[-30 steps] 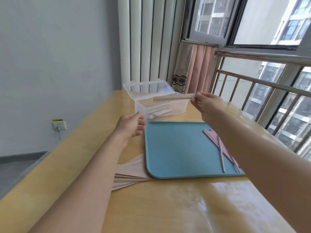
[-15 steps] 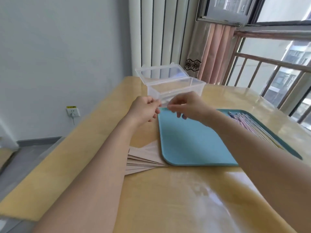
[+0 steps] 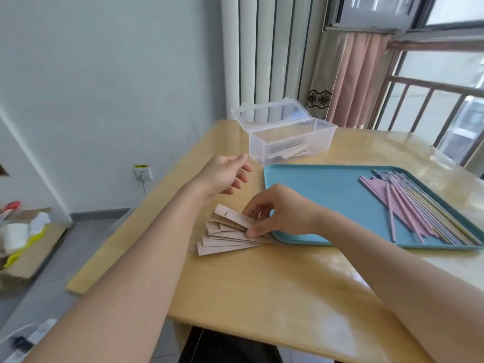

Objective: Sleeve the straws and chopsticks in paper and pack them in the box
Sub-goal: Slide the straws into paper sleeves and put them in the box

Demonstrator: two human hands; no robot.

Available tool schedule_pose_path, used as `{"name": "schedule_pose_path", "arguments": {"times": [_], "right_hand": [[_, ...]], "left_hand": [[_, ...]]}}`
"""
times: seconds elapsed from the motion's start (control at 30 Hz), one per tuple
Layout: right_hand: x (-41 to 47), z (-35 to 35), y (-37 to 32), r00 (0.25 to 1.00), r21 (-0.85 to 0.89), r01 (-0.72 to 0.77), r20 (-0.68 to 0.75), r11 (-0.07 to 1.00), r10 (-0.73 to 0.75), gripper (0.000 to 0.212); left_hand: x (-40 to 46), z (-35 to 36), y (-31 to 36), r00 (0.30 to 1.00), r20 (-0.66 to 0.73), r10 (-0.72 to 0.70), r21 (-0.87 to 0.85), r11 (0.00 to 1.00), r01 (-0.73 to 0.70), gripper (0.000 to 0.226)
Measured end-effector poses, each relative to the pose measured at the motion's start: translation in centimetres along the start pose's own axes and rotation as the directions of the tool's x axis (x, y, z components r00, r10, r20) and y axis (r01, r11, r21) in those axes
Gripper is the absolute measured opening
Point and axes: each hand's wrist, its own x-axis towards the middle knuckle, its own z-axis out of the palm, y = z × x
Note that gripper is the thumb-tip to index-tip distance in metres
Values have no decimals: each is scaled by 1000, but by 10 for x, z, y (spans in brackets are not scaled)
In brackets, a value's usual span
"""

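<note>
Sleeves of brown paper are lying fanned on the wooden surface, tucked partly under the near left corner of the blue tray. The top sleeve is being pinched by the right hand, thumb below and fingers curled above. The left hand is being held above the surface, fingers loosely spread, nothing gripped. Straws and chopsticks are piled at the right of the tray. The clear box is standing open at the far side, sleeved pieces inside. Half a second ago both hands were raised near the box; now the right has been lowered onto the sleeves.
</note>
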Motion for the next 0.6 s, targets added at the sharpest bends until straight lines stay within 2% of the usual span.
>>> {"name": "schedule_pose_path", "arguments": {"times": [0.07,0.17,0.3,0.43,0.53,0.6], "right_hand": [[-2,2,2,999,35,-4,-46,999,5,33],[-3,7,6,993,121,-1,-120,993,16,31],[-1,4,13,991,306,-45,-106,951,82,28],[2,1,11,982,615,-37,-123,788,142,44],[4,-11,3,964,760,54,-209,648,165,30],[5,-22,3,936,784,89,-276,614,217,28]], "left_hand": [[-1,-2,-3,1000,-22,-4,-75,997,2,41],[-3,-1,-10,1000,-8,-15,-97,995,14,41],[-10,3,-18,998,43,-54,-94,994,58,50],[-12,2,-17,992,109,-70,-95,992,80,77],[-13,0,-12,983,175,-64,-105,991,83,83],[-16,-1,-9,978,195,-69,-56,995,81,84]]}}
